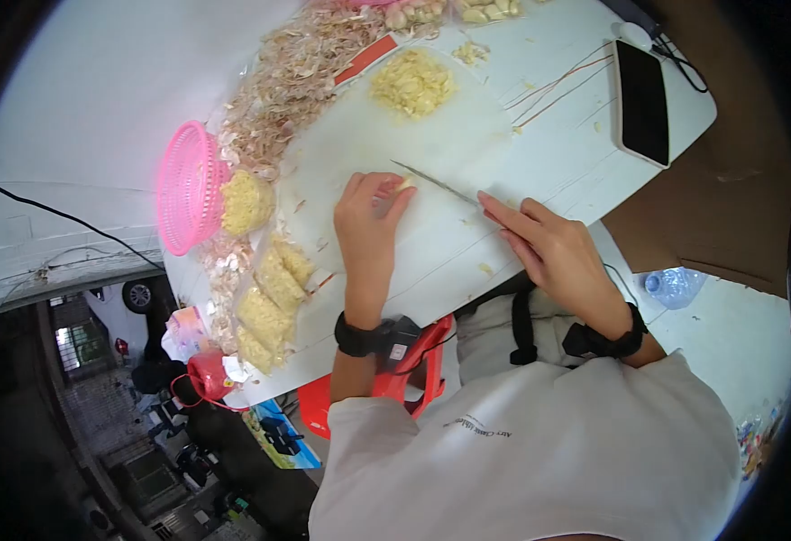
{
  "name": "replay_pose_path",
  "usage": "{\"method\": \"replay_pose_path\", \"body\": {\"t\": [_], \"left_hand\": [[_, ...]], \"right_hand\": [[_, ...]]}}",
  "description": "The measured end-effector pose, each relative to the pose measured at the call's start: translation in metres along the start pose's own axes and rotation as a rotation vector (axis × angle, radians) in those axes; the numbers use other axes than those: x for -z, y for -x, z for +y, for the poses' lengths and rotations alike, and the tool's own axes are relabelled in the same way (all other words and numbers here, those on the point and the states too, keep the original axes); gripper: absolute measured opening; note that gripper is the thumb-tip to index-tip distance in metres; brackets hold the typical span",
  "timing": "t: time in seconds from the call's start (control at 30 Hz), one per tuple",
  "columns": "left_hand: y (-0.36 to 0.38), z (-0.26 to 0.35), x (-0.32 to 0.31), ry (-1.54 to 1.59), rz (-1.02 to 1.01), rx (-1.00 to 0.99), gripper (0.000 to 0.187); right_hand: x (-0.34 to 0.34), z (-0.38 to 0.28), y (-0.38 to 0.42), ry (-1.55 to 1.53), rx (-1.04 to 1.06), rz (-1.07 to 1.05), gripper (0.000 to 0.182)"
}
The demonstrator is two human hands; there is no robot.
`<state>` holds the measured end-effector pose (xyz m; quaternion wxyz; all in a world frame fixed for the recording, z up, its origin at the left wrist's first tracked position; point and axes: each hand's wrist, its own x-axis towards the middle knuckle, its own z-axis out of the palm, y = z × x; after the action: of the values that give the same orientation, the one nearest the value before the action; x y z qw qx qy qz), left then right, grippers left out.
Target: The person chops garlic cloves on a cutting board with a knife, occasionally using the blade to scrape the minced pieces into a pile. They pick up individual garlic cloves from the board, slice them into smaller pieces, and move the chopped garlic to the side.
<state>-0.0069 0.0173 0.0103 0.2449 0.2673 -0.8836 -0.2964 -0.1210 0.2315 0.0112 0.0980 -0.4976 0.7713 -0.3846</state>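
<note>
Your left hand (373, 209) has its thumb and fingertips pinched on a small, smooth, ivory-coloured garlic clove (405, 184), held over the middle of the white, smooth-topped table (576, 176). Your right hand (544, 242) is clamped on a thin, straight metal knife (433, 180), its forefinger stretched toward the blade and its handle hidden by the hand; the narrow blade slants to a point near the clove. Beyond the blade you have a loose, moist-looking heap of thin yellow garlic slices (413, 83). Dry, papery, pinkish-brown skins (292, 77) spread in a crinkled mass to its left. Nearer your left arm lie a round, perforated pink plastic basket (188, 194) and plump, clear plastic bags (267, 311) of grainy, pale-yellow pieces. A flat, rectangular black-screened phone (643, 104) lies at the far right.
</note>
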Motion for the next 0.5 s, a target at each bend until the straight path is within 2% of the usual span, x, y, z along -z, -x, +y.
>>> {"method": "replay_pose_path", "body": {"t": [0.17,0.5], "left_hand": [[-0.001,0.005,0.001,-0.026,-0.029,0.029,0.016],[-0.001,0.005,-0.001,-0.049,-0.019,0.063,0.015]], "right_hand": [[-0.001,-0.003,0.006,0.024,-0.004,-0.018,0.047],[0.006,-0.010,0.012,0.196,0.022,-0.125,0.065]]}}
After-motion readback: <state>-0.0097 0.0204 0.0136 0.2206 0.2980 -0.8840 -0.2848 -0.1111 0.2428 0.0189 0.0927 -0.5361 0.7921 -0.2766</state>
